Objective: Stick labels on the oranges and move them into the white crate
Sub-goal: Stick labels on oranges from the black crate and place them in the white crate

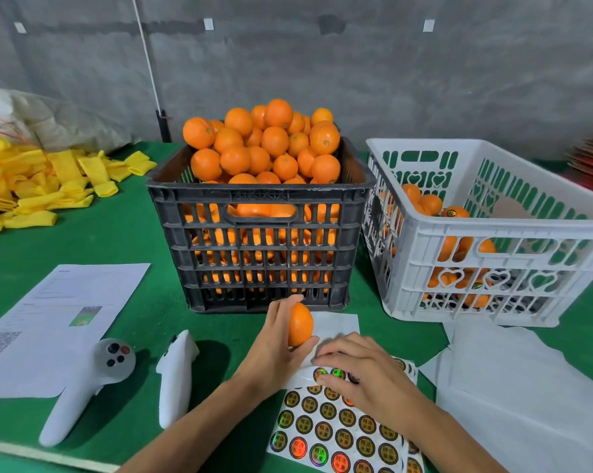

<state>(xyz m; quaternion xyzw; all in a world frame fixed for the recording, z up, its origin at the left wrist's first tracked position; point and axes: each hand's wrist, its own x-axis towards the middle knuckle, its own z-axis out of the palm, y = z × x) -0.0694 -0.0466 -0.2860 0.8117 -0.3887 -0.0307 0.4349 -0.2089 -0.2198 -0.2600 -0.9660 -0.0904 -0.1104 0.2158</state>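
Note:
My left hand (277, 341) grips one orange (300, 324) just in front of the black crate (261, 233), which is heaped with oranges (264, 145). My right hand (363, 373) lies palm down on the sheet of round shiny labels (336, 428), fingertips at the sheet's top row; whether a label is pinched is hidden. The white crate (493, 233) stands to the right of the black one and holds several oranges (428, 203), at least one with a label on it.
Two white controllers (90, 380) (177, 373) lie at the near left on the green table (117, 230). A printed paper (59, 322) is left of them. Yellow foam sleeves (42, 186) are piled far left. White sheets (527, 387) lie at the near right.

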